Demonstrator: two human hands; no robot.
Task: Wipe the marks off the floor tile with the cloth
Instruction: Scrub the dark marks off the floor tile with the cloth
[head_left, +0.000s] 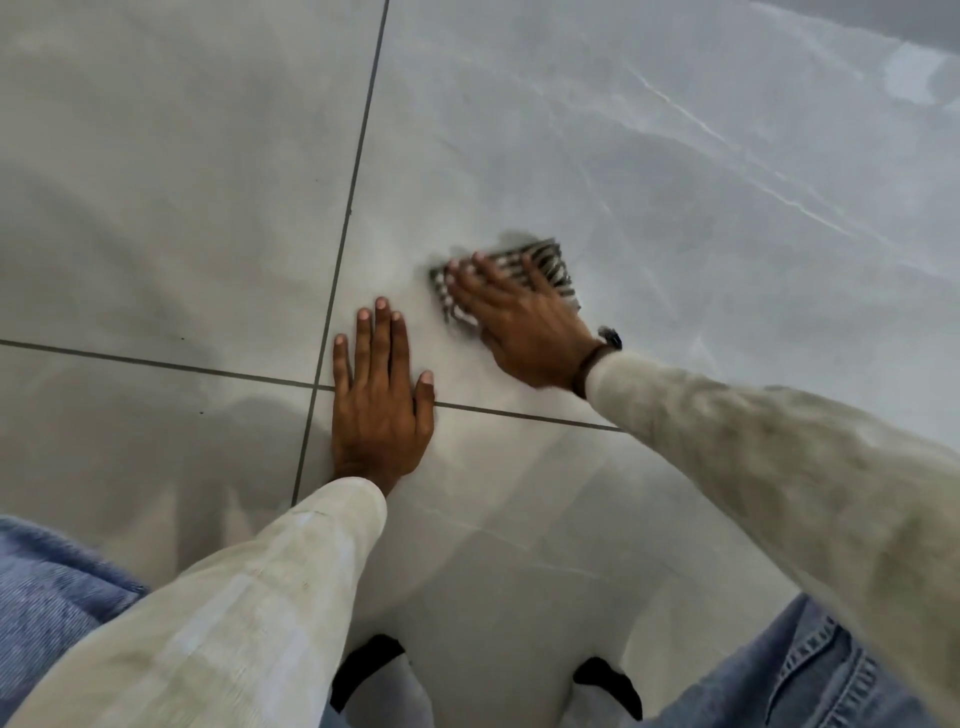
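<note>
A grey-and-white striped cloth (545, 260) lies flat on the glossy grey floor tile (675, 182), just right of the vertical grout line. My right hand (519, 317) presses down on the cloth with fingers spread, blurred by motion. My left hand (382, 395) rests flat on the floor with fingers apart, straddling the horizontal grout line near the tile corner, holding nothing. No marks on the tile can be made out around the cloth.
Dark grout lines (358, 156) cross beside my left hand. My knees in blue jeans (47, 597) sit at the bottom left and bottom right. A dark wristband is on my right wrist (597, 358).
</note>
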